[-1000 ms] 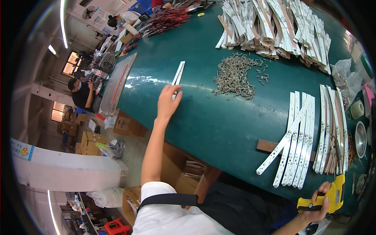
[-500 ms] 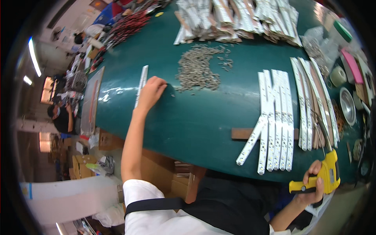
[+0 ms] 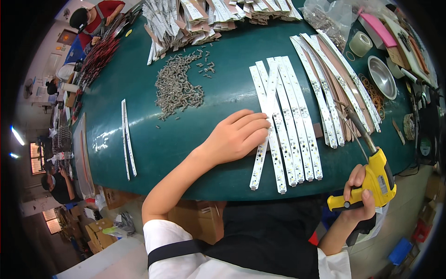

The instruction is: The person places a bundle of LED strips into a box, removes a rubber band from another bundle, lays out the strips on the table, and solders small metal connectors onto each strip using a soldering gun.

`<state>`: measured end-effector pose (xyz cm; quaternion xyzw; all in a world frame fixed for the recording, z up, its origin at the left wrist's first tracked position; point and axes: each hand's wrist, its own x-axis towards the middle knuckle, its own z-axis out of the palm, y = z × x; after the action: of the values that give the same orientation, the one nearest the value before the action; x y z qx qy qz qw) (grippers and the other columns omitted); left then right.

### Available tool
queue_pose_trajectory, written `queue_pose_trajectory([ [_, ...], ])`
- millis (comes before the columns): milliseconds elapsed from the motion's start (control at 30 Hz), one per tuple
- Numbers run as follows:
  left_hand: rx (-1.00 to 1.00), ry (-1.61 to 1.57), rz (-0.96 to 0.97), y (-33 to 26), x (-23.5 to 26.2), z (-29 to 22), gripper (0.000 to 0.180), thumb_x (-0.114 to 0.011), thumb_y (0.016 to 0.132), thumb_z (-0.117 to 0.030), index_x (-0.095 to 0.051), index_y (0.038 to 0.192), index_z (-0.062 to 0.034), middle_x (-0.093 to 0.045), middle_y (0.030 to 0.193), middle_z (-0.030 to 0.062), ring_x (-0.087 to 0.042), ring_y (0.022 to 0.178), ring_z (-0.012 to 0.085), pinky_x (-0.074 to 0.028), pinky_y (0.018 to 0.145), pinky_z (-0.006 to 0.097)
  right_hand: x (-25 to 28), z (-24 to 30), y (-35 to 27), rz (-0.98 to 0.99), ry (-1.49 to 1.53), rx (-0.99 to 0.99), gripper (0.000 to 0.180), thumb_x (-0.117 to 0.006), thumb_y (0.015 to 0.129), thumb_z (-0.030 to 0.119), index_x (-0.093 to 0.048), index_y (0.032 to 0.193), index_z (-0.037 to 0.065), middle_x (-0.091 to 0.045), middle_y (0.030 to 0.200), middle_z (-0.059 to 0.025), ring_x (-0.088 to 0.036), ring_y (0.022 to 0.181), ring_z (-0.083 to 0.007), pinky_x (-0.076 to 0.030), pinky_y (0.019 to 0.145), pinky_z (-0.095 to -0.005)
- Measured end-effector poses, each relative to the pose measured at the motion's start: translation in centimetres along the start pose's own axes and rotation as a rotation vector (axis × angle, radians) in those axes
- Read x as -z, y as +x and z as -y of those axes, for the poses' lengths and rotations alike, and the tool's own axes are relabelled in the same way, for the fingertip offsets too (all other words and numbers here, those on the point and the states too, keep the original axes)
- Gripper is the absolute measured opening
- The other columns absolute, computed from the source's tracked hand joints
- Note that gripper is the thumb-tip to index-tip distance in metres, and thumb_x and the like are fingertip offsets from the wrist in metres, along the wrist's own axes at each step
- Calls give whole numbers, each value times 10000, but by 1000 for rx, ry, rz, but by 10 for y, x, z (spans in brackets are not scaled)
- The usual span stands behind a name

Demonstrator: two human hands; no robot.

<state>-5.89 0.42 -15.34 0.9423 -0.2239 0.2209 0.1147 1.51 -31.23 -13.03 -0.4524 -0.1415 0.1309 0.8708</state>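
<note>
My left hand has its fingers closed at the edge of a slanted LED light strip; its thumb is hidden. That narrow white board lies across a row of similar LED strips set side by side, small parts dotting their faces. In my right hand is a yellow soldering gun, gripped by its handle. Its metal barrel points up and away, over the right-hand group of strips. Small metal connector-like pieces lie heaped left of the row. Two LED strips lie farther left.
A brown bar lies under the row. Bundled strips fill the far side. Rubber bands, a metal bowl and a tape roll sit at right. Co-workers are at the far left and left.
My left hand has moved right, from a strip at the far left to the slanted strip on the row. The view has turned right. My right hand keeps hold of the soldering gun.
</note>
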Motion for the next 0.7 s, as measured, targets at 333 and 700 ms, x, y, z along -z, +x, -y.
queue_pose_trajectory([
  [333, 440, -89, -86, -16, 12, -26, 174, -687, 764, -70, -597, 906, -24, -613, 927, 72, -615, 881, 234, -498, 783, 329, -11, -5, 3, 12, 13, -52, 831, -579, 751, 142, -153, 1414, -123, -503, 817, -170, -492, 700, -189, -458, 434, -200],
  [700, 1031, -839, -275, -29, 1, -4, 136, -664, 853, -90, -619, 957, -16, -663, 846, 15, -626, 795, 77, -501, 738, 235, -43, -17, -12, 146, 30, -326, 574, -621, 750, 140, -440, 1237, -104, -567, 898, -196, -574, 685, -213, -485, 531, -257],
])
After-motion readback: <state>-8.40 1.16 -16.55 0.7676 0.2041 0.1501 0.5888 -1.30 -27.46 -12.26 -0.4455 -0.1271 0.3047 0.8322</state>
